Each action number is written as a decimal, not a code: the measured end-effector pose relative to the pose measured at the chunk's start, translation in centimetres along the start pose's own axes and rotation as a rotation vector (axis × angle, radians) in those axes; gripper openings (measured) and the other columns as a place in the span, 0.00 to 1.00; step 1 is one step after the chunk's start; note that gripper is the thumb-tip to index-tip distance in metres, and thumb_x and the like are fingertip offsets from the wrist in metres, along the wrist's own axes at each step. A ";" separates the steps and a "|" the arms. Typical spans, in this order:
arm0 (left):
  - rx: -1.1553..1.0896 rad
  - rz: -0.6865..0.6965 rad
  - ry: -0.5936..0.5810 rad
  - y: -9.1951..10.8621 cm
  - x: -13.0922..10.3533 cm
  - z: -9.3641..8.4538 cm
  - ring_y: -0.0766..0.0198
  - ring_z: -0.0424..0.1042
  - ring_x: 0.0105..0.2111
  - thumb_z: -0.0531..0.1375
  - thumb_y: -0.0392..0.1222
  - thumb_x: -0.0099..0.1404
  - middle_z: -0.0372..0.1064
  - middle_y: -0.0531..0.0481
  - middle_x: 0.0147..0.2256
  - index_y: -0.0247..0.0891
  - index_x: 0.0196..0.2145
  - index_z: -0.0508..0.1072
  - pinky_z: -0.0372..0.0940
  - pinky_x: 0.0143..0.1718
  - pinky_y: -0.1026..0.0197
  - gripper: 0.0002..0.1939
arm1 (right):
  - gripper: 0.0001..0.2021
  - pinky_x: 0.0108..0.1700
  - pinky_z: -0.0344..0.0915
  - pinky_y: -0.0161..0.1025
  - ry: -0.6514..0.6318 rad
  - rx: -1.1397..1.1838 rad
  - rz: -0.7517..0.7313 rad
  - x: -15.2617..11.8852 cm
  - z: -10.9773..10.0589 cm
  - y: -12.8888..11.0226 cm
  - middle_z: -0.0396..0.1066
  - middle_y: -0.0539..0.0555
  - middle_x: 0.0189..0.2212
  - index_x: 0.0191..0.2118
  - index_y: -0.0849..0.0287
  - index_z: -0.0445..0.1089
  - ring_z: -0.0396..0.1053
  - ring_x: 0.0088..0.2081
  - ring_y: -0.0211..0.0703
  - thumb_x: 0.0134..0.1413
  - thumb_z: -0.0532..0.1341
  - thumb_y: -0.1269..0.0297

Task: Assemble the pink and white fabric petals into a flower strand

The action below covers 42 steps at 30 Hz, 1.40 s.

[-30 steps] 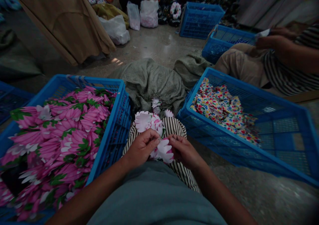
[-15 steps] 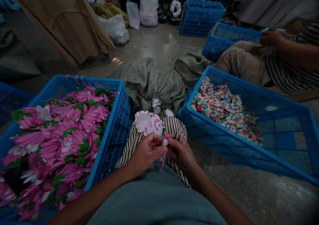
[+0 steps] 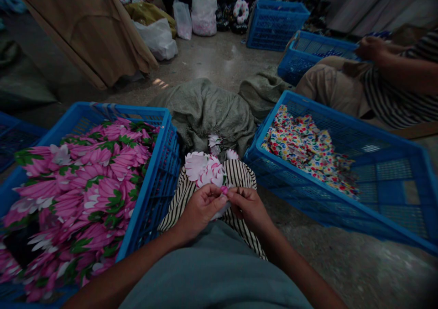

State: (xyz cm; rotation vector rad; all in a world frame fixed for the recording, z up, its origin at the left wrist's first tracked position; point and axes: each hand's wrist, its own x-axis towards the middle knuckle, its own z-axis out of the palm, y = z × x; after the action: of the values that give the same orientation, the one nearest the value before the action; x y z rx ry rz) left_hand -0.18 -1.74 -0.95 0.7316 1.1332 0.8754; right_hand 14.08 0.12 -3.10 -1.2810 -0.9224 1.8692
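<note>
Both hands meet over my lap, pinching a small pink and white petal-shaped piece [image 3: 224,190] between their fingertips. My left hand [image 3: 205,206] is closed on its left side, thumb against the bent fingers. From the right, my right hand [image 3: 247,205] pinches the same piece, its lower fingers curled under. Part of the piece hangs below the fingers, and its full shape is hidden. Just beyond the hands, pale pink scalloped petal pieces [image 3: 207,168] rest on the black-and-white striped cloth [image 3: 239,174] over my legs.
At left stands a blue crate [image 3: 167,126] heaped with pink, white and green petal pieces [image 3: 102,185]. A second blue crate [image 3: 386,222] at right holds colourful dotted fabric pieces [image 3: 304,147]. Ahead lies a grey-green sack [image 3: 208,106]. A co-worker in stripes [image 3: 400,81] sits at right.
My fingertips have shifted slightly on the piece, and the pink bit between them now shows higher. The pink part hanging below is no longer visible. The co-worker's hands have moved a little.
</note>
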 end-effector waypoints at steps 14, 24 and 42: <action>-0.093 -0.134 -0.031 -1.2 0.6 0.4 0.72 0.57 0.14 0.58 0.48 0.54 0.62 0.57 0.18 0.36 0.28 0.64 0.51 0.16 0.69 0.12 | 0.13 0.12 0.39 0.27 -0.151 0.187 -0.032 0.0 -1.0 0.9 0.56 0.43 0.09 0.22 0.63 0.67 0.43 0.10 0.26 0.43 0.62 0.56; 0.558 0.368 0.295 -1.5 1.2 0.3 0.65 0.64 0.29 0.53 0.38 0.58 0.64 0.53 0.27 0.38 0.29 0.65 0.58 0.32 0.64 0.03 | 0.12 0.24 0.61 0.30 0.185 0.215 -0.088 0.7 2.0 1.9 0.67 0.46 0.21 0.31 0.61 0.66 0.63 0.21 0.33 0.40 0.65 0.61; -0.494 -0.435 -0.230 0.4 -2.2 -2.1 0.72 0.52 0.10 0.57 0.62 0.48 0.56 0.55 0.10 0.34 0.25 0.72 0.54 0.16 0.66 0.24 | 0.14 0.13 0.47 0.26 -0.437 0.572 0.431 -1.3 4.2 2.9 0.50 0.40 0.08 0.22 0.60 0.63 0.43 0.09 0.26 0.46 0.61 0.55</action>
State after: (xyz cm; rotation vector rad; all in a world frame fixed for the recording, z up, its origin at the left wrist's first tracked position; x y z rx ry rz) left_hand -2.64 -3.39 -0.18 0.1591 0.7815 0.6403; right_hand 10.06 -3.23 -3.86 -0.7643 -0.2580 2.5697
